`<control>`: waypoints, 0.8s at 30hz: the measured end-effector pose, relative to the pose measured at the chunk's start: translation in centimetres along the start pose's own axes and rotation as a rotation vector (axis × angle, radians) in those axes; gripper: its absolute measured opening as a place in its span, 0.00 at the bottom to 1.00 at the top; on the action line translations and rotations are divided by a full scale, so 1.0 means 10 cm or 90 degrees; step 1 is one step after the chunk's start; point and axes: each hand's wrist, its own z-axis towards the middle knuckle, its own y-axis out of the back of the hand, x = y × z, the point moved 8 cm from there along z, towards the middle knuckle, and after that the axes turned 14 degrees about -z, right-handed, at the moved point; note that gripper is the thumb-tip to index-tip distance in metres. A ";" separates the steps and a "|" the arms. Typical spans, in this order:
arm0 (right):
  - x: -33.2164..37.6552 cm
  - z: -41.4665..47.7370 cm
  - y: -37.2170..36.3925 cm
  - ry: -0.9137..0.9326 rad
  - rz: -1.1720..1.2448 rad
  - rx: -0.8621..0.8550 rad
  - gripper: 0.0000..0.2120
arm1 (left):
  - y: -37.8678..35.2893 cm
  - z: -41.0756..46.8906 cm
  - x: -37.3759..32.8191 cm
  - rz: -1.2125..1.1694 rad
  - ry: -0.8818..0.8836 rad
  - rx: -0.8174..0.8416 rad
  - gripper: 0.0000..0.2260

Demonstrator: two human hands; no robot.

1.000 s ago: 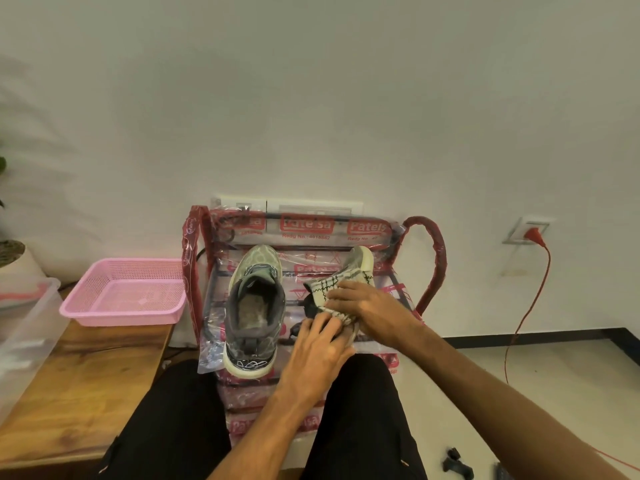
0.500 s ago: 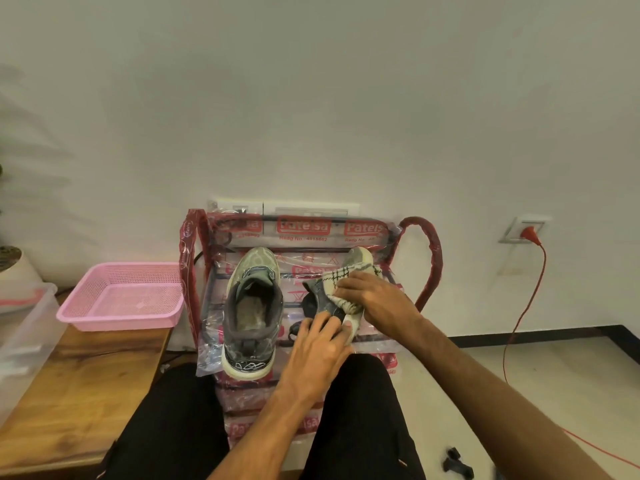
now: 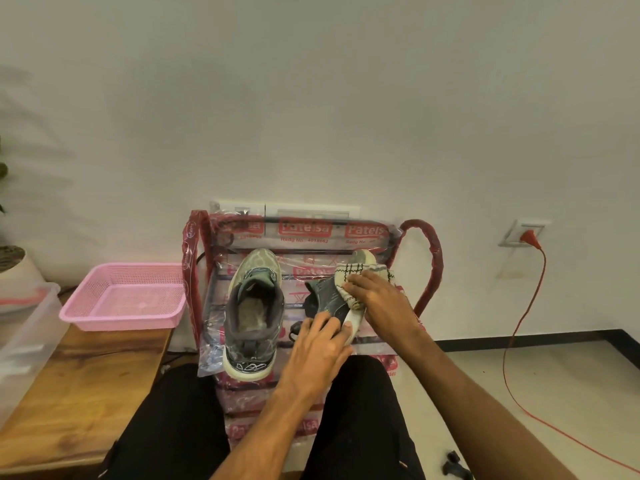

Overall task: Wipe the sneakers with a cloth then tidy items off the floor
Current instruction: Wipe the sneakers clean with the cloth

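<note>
1. Left hand (image 3: 317,348): grips the heel end of the second sneaker (image 3: 329,299), with the fingers laid over the dark upper and the thumb on the pale sole edge.
2. Right hand (image 3: 381,303): holds the checked cloth (image 3: 346,280) bunched under curved fingers and presses it against the side of the second sneaker.
3. Second sneaker: lies on the top shelf of the shoe rack (image 3: 431,261), right of centre, tipped onto its side. The pale sole faces right and the toe points at the wall.
4. First sneaker (image 3: 254,317): stands upright on the same shelf, left of centre and apart from both hands, with the heel towards the person and the opening facing up.
5. Shoe rack: red frame wrapped in clear printed plastic, set against the white wall.
6. Pink basket (image 3: 124,299): sits on the wooden bench (image 3: 79,393), just left of the rack.
7. Clear plastic tub (image 3: 24,334): on the bench at the left edge.
8. Orange cable (image 3: 519,323): runs from the wall socket (image 3: 523,232) down across the floor.
9. Small black object (image 3: 455,465): on the floor, lower right; type cannot be determined.
</note>
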 end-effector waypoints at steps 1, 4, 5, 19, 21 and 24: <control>0.07 -0.03 -0.02 -0.004 0.019 0.002 0.26 | 0.01 -0.01 0.02 -0.004 0.010 -0.001 0.20; 0.19 -0.19 -0.03 0.028 0.081 -0.002 0.26 | 0.02 -0.02 0.05 -0.018 0.028 -0.005 0.17; 0.17 -0.21 -0.03 0.047 0.075 -0.001 0.27 | 0.01 -0.02 0.03 -0.016 0.021 -0.007 0.17; -0.01 -0.07 0.02 0.013 0.075 0.033 0.29 | 0.09 -0.11 0.25 -0.107 0.146 0.060 0.29; 0.00 -0.06 0.00 0.010 0.075 0.042 0.30 | 0.07 -0.15 0.33 -0.099 0.232 0.103 0.33; 0.05 -0.02 -0.01 0.000 0.069 0.063 0.31 | 0.10 -0.19 0.40 -0.106 0.307 0.120 0.37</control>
